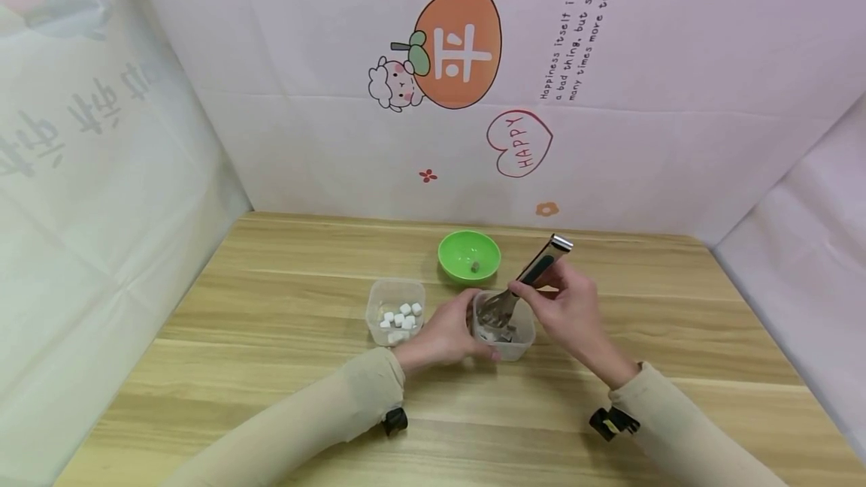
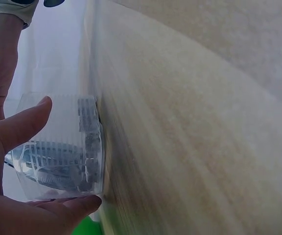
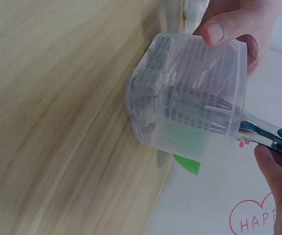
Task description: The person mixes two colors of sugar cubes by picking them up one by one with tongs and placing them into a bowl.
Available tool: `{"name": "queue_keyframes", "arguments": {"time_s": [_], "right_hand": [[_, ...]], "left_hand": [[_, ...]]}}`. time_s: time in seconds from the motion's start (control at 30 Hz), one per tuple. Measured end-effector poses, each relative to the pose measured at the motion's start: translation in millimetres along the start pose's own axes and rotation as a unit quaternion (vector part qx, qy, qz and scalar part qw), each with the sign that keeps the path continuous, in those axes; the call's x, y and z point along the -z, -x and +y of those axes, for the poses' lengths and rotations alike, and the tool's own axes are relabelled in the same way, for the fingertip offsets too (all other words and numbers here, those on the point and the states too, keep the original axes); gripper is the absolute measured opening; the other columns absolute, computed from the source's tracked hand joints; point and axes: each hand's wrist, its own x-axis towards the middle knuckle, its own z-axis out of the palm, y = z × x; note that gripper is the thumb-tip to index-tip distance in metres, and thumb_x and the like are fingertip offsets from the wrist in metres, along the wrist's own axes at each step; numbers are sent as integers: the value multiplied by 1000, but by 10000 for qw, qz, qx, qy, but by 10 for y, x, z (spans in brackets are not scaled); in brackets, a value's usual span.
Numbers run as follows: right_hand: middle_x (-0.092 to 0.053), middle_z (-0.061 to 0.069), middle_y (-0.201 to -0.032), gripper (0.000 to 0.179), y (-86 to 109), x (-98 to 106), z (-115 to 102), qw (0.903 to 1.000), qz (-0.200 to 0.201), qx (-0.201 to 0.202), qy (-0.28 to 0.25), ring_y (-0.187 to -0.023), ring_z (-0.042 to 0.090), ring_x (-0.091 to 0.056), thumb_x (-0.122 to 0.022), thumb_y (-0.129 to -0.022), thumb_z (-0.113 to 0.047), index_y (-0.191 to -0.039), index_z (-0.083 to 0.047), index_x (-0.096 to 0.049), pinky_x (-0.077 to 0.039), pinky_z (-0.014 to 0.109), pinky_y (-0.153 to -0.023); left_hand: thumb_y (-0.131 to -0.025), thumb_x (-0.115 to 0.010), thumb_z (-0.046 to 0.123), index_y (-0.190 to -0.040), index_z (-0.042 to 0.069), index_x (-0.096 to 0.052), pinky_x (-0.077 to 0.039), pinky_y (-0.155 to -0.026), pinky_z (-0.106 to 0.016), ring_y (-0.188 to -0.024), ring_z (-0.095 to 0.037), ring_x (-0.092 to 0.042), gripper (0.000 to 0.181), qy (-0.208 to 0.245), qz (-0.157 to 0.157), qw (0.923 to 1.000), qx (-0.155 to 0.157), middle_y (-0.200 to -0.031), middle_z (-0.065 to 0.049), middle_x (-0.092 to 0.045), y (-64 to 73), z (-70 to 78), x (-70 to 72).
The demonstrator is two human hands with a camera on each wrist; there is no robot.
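My left hand (image 1: pixel 443 333) grips a clear plastic container (image 1: pixel 512 349) from its left side, thumb near and fingers far. Grey cubes (image 3: pixel 147 81) lie in the bottom of it. In my right hand (image 1: pixel 570 312) is a pair of metal tongs (image 1: pixel 539 265) with dark handle inlays, pinched between thumb and fingers. The tongs slant down to the left, and their slotted heads (image 3: pixel 192 110) are inside the container. Seen from the left wrist, the thumb (image 2: pixel 31 120) presses one wall while a finger lies along the opposite one. Whether the tongs hold a cube, I cannot tell.
Behind the container stands a green bowl (image 1: pixel 455 252) with one small grey cube (image 1: pixel 475 267) in it. To the left is a second clear container (image 1: pixel 373 310) holding several white cubes (image 1: pixel 399 319). The wooden table (image 1: pixel 298 261) ends at a printed cloth backdrop (image 1: pixel 325 156).
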Motion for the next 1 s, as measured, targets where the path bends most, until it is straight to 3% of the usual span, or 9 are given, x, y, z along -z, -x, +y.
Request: {"name": "queue_keyframes", "arguments": {"time_s": [0.53,1.0], "right_hand": [[-74,5,-87,28,8,15,0,9992,-146,-374,-65,-76,16,-72,-87,-83,6,-98,-3,-65,-65,27,-70],[-74,7,-80,24,3,13,36,9988,86,-476,62,-71,13,-70,-87,-83,4,-95,-2,-68,-63,21,-68]], "left_hand": [[-67,-99,1,-150,6,-50,-47,-114,-34,-131,-23,-59,96,891,7,9960,28,-140,-7,-63,14,-41,-35],[-66,-99,-1,-151,6,-50,-46,-116,-36,-133,-25,-58,98,1008,12,9948,109,-143,-8,-62,12,-54,-41]]}}
